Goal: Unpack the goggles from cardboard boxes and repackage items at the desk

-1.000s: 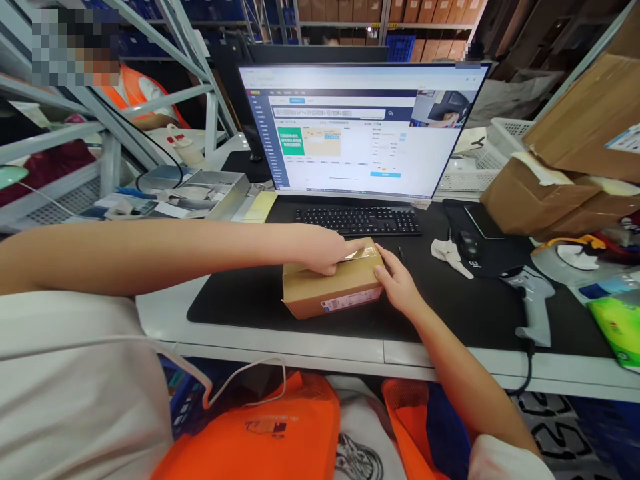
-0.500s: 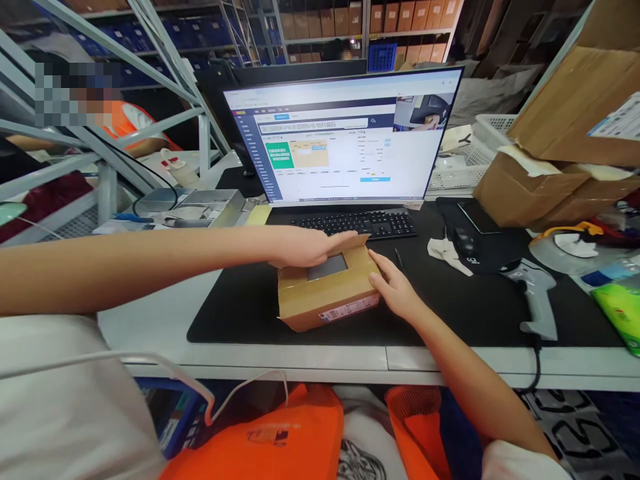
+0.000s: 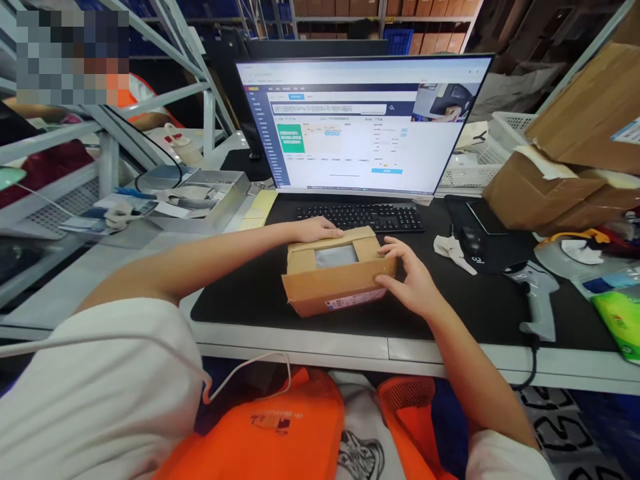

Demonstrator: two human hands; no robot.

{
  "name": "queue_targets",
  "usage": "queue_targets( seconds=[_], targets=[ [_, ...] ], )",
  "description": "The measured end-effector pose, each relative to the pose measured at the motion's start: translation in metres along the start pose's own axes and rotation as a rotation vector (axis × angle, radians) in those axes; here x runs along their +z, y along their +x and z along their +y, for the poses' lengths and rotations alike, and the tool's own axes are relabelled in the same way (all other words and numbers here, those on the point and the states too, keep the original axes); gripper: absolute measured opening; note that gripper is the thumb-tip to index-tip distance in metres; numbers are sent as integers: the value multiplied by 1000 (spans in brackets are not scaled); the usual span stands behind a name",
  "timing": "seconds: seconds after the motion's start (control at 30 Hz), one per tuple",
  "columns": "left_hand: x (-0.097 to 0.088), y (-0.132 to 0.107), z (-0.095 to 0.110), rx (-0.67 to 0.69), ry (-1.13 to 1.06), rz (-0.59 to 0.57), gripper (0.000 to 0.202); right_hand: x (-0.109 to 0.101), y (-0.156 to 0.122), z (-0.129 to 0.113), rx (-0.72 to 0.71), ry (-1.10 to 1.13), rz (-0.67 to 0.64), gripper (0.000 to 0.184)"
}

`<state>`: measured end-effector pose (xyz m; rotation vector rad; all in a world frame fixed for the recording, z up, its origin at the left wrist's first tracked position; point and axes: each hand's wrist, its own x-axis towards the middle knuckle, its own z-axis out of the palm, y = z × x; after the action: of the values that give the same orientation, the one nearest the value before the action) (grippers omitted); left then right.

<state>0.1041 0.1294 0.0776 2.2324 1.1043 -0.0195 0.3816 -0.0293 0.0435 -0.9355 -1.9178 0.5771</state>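
A small brown cardboard box [image 3: 345, 290] sits on the black desk mat in front of me, a printed label on its near side. Its top flaps are folded partly inward, and a grey item [image 3: 336, 257] shows through the gap between them. My left hand [image 3: 316, 229] lies along the box's far left edge, fingers stretched out against the flap. Around the right end of the box is my right hand [image 3: 407, 277], with its thumb at the near corner and its fingers on the far side.
Behind the box are a keyboard [image 3: 360, 217] and a lit monitor [image 3: 350, 153]. To the right lie a mouse [image 3: 471, 240], crumpled tissue [image 3: 453, 253] and a barcode scanner [image 3: 537, 297]. Larger cartons [image 3: 545, 187] stack at right; a grey tray [image 3: 225, 200] stands left. Another person sits beyond the metal frame.
My left hand has moved from over the top of the box to its far edge. The raised far flap now lies lower. My right hand's fingers have spread slightly.
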Motion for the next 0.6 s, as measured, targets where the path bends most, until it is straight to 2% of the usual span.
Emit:
queue_targets(
  seconds=[0.07,0.17,0.3,0.4,0.47,0.5,0.57,0.6],
  targets=[
    [8,-4,-1,67,31,109,64,-1,-7,-10,-76,-127,60,22],
    [8,-14,4,179,203,304,48,-1,-29,-11,-220,-328,121,16],
    [-1,-30,11,253,459,395,39,8,-71,7,-360,-505,13,19],
    [3,-58,23,311,571,518,42,11,-93,14,-392,-567,16,31],
    [15,-84,33,466,564,589,40,2,-93,8,-409,-568,-10,32],
    [23,-98,37,568,538,585,39,-6,-87,2,-410,-541,-44,27],
    [44,-120,43,712,483,503,36,-25,-62,-15,-362,-452,-141,13],
    [54,-127,44,738,451,461,36,-33,-45,-24,-299,-403,-201,12]
  ],
)
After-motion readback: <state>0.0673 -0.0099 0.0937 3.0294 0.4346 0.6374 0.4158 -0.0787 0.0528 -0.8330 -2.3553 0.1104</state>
